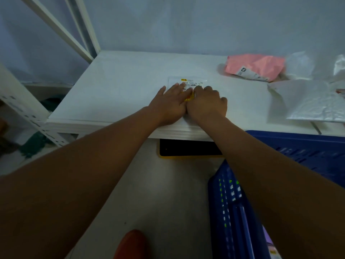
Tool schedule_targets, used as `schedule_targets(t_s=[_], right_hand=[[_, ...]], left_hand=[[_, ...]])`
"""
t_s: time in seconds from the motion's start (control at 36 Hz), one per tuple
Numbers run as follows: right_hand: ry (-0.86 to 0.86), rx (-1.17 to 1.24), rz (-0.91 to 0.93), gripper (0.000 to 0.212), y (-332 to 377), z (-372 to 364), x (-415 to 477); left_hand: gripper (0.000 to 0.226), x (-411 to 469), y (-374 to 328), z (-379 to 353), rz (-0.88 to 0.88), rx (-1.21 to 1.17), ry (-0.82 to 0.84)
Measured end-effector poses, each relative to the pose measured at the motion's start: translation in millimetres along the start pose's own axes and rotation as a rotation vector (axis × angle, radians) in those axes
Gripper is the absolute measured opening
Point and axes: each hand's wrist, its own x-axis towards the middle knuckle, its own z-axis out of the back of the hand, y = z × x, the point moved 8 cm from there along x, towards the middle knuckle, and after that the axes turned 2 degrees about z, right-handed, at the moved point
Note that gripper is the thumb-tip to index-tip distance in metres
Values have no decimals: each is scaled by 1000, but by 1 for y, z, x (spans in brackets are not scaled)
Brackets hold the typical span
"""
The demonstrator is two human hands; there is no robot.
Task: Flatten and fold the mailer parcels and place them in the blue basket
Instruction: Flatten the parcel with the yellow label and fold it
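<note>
Pressing white mailer [188,82] on table [121,86], left hand [169,105] flat, right hand [207,105] curled, grip unclear

White table [121,86] against pale wall [186,21], white rack [80,34] left, grey floor [149,193].

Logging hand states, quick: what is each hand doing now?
Left hand: open, pressing flat on the mailer.
Right hand: fingers curled on the mailer; grip cannot be told.
</note>
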Motion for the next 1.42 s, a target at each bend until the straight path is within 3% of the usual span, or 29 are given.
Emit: schedule_targets(t_s=[0.11,0.22,0.33,0.53,0.67,0.75,0.81,0.92,1.19,1.42], right_hand=[[-131,-50,92,35,10,6,11],[-42,55,169,31,8,-18,22],[15,-3,208,42,13,-23,28],[58,-127,249,38,16,-23,32],[-15,-101,339,38,14,-23,25],[-31,-66,401,57,12,-25,22],[8,-39,370,70,8,-24,21],[95,89,283,56,3,-24,20],[153,10,212,58,2,-30,22],[146,-17,124,60,-2,-32,23]], left_hand=[[61,3,0,1,28,-5,67],[58,16,5,-1,109,-110,162],[47,25,5,13,127,-113,53],[42,18,2,18,69,-57,-169],[52,21,3,4,63,-4,-52],[55,21,3,2,87,56,-24],[55,19,3,2,98,54,-27],[54,20,6,5,106,31,-23],[55,19,12,1,83,50,-37],[58,19,20,5,210,27,-61]])
